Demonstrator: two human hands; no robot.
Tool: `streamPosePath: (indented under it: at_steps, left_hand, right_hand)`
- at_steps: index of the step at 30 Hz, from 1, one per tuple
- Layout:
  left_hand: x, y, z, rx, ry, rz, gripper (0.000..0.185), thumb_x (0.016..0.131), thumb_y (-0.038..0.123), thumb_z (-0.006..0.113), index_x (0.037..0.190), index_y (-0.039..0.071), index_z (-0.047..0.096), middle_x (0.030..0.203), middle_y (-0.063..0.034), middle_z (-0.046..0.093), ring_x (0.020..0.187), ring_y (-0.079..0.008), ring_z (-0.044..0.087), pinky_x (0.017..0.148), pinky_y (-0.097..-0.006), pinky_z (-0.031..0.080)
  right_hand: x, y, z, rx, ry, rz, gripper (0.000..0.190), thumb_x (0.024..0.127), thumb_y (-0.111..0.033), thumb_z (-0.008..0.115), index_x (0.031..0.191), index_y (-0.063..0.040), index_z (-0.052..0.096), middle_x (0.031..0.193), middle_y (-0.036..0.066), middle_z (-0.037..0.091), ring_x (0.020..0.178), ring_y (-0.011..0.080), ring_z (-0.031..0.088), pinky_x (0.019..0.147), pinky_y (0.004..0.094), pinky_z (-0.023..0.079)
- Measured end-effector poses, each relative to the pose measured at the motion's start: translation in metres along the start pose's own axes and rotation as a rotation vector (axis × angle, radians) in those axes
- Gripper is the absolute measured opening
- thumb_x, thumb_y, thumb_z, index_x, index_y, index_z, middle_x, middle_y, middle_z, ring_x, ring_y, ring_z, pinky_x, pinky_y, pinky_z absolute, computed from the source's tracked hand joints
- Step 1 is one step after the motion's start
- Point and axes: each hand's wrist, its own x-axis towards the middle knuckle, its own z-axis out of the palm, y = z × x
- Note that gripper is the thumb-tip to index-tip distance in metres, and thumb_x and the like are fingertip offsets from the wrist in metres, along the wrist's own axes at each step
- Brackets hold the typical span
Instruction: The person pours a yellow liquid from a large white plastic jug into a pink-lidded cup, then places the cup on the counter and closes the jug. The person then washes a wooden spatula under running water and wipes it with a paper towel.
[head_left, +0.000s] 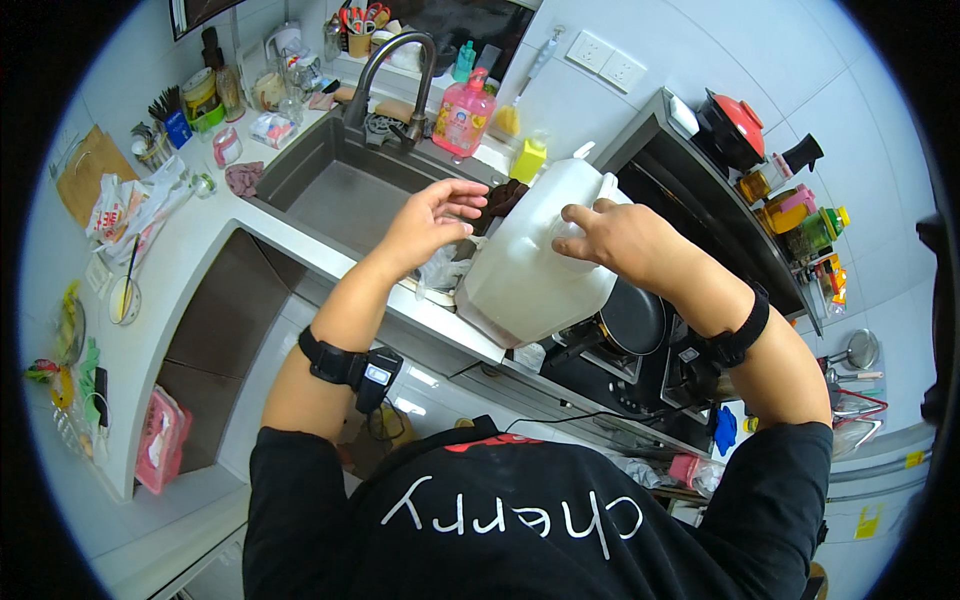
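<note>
A large translucent white plastic jug (510, 262) stands on the counter between the sink and the stove. It has a moulded handle and a small spigot low on its sink side. My right hand (626, 244) is over the top of the jug, its fingers curled around the round cap (571, 231), which they partly hide. To the left, my left hand (439, 217) hovers near the sink's front rim with its fingers apart. It holds nothing and looks clear of the jug. Below it lies a crumpled clear plastic bag (442, 271) beside the spigot.
The grey sink (337, 195) with its curved faucet (401, 52) lies left of the jug. Behind stand a pink soap bottle (463, 116) and a yellow box (529, 159). A black frying pan (634, 319) sits on the stove at right, below the range hood (675, 180).
</note>
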Motion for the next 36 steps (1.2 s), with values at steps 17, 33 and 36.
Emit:
streamPosePath:
  at_steps: [17,33,36]
  left_hand:
    - [0.000,-0.017,-0.013,-0.171,0.043,-0.004,0.040,0.080,0.000,0.062,0.120,0.000,0.058,0.108,-0.0085,0.064,0.099,-0.0133,0.060,0.092,-0.0275,0.047]
    - [0.005,-0.024,-0.015,-0.213,0.011,-0.016,0.037,0.081,0.002,0.062,0.118,0.000,0.059,0.107,-0.0094,0.064,0.100,-0.0140,0.060,0.093,-0.0274,0.048]
    - [0.005,-0.026,-0.019,-0.240,0.029,-0.018,0.036,0.081,0.002,0.062,0.117,0.000,0.060,0.107,-0.0093,0.064,0.100,-0.0139,0.060,0.093,-0.0274,0.048]
  right_hand:
    - [-0.003,-0.018,-0.009,0.341,0.104,0.388,0.055,0.067,-0.022,0.080,0.117,-0.008,0.062,0.108,0.016,0.062,0.089,0.0318,0.065,0.079,0.0383,0.054]
    - [0.001,-0.014,-0.008,0.134,0.154,0.003,0.037,0.076,-0.014,0.068,0.113,-0.009,0.065,0.120,0.016,0.058,0.107,0.0348,0.059,0.080,0.0372,0.056]
    - [0.010,-0.019,-0.012,0.141,-0.089,0.357,0.040,0.082,-0.033,0.068,0.109,-0.005,0.063,0.100,0.020,0.066,0.088,0.0317,0.066,0.070,0.0368,0.055]
